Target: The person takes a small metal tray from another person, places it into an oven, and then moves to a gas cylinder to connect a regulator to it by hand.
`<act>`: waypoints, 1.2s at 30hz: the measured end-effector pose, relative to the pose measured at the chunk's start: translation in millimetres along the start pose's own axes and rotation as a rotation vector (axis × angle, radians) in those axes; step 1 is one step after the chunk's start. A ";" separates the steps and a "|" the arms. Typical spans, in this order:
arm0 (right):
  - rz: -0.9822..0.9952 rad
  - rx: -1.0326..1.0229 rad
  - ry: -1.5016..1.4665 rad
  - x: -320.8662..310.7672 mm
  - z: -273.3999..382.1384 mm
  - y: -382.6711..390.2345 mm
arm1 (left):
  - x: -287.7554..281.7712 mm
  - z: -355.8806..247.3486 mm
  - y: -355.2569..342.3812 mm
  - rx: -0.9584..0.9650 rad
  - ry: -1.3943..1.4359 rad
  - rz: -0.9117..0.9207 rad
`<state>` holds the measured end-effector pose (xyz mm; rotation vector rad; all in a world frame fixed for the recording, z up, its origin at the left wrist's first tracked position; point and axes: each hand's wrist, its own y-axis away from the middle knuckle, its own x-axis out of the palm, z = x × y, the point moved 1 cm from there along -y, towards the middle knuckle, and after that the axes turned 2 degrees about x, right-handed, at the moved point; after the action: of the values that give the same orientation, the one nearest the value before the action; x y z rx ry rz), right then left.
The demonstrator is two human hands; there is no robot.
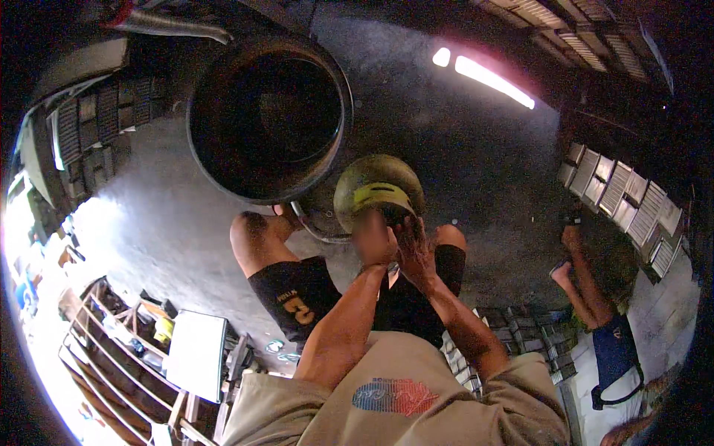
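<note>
Gripping the green gas cylinder's (pixel 378 182) yellow-green collar (pixel 381 197) with both hands — left hand (pixel 374 239), right hand (pixel 413 249) — keeping it upright, steadying between the knees.

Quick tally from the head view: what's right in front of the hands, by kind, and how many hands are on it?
Green gas cylinder: 1
Large dark round tub: 1
Curved hose: 1
Hands on the cylinder's top: 2, left hand and right hand
Total: 5
</note>
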<state>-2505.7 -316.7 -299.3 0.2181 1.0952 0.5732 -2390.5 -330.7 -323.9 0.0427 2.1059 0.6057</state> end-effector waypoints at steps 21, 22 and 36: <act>-0.184 -0.045 0.172 9.1 -13.1 -38.0 | -8.9 -10.8 -8.1 0.164 0.083 -0.252; -0.179 -0.051 0.084 6.4 -14.8 -38.3 | -10.3 -12.0 -8.5 0.149 0.088 -0.238; -0.235 0.642 -0.976 14.8 -25.8 -33.0 | -38.6 16.2 61.6 -0.398 0.713 -0.238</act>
<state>-2512.8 -339.1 -337.0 0.8175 0.2981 -0.1433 -2367.3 -279.9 -274.7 -0.7347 2.5565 0.9810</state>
